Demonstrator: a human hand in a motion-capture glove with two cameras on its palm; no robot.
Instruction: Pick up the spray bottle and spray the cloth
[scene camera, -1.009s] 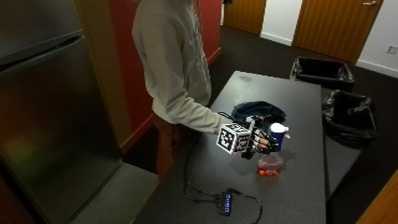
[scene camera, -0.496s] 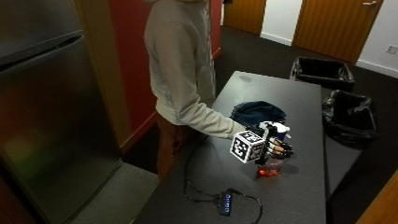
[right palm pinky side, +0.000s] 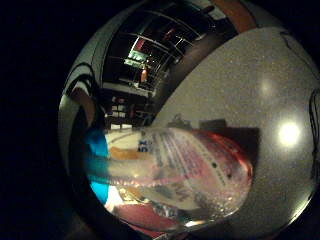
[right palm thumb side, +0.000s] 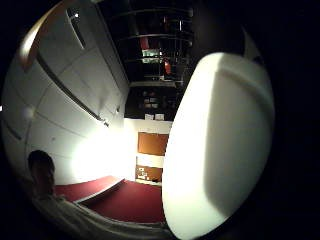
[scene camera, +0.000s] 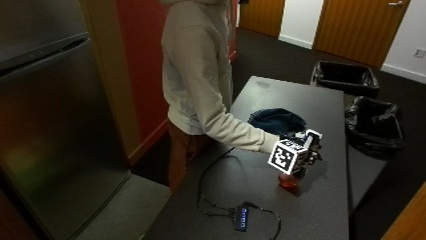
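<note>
Since a second ago the right hand (scene camera: 303, 150) has lifted the spray bottle (scene camera: 291, 179) slightly off the bench (scene camera: 266, 200), fingers wrapped around its neck. The pickup looks done; the dark cloth (scene camera: 276, 120) behind remains unsprayed.

Hand (scene camera: 307, 148) now grips bottle (scene camera: 291, 178), lifted off the surface (scene camera: 266, 210) and carried toward its near end, away from cloth (scene camera: 276, 120).

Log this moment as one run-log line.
right hand: grips spray bottle | bottle: above table | cloth: beyond bottle, untouched
</note>
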